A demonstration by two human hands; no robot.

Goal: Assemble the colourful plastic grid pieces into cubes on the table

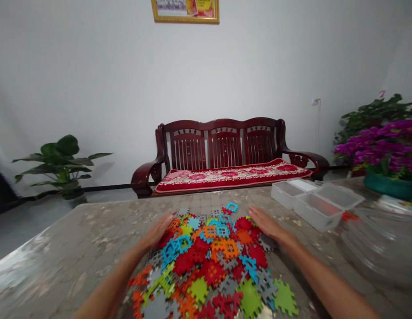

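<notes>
A wide heap of plastic interlocking building pieces [212,270] in red, orange, blue, green and grey lies on the table before me. Some are solid, others have window-like openings, and their edges are notched. At the heap's far left side rests my left hand [162,227], fingers stretched forward, touching the outer pieces. On the opposite side my right hand [264,221] lies along the edge with its fingers extended. Neither hand holds a piece. A single blue piece [232,207] sits at the far end of the heap, between the two hands.
A clear divided plastic box [320,210] stands at right, its lid open. Nearer lies a transparent plastic container [385,239]. Purple flowers in a teal pot [392,184] stand at the table's right. A wooden sofa [222,146] is beyond the patterned table [69,248].
</notes>
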